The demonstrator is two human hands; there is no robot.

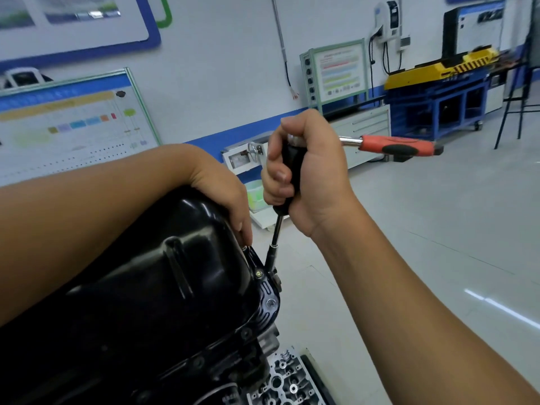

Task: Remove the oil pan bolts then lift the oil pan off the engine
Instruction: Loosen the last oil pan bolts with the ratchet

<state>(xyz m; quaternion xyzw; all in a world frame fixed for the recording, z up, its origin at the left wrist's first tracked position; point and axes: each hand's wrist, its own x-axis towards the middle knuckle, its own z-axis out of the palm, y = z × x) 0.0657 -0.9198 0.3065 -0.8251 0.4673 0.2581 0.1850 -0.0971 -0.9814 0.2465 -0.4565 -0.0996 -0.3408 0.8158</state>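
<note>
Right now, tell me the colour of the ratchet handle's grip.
The ratchet handle is orange-red with a black inset, seen in the head view, sticking out past the right hand.

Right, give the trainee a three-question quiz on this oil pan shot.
1. True or false: the right hand grips the tool's black handle.
2. The left hand rests on: A) the oil pan B) the floor C) the cylinder head.
3. Fill in: the ratchet's orange grip sticks out to the ____ of the right hand.

Key: 1 true; 2 A; 3 right.
</note>
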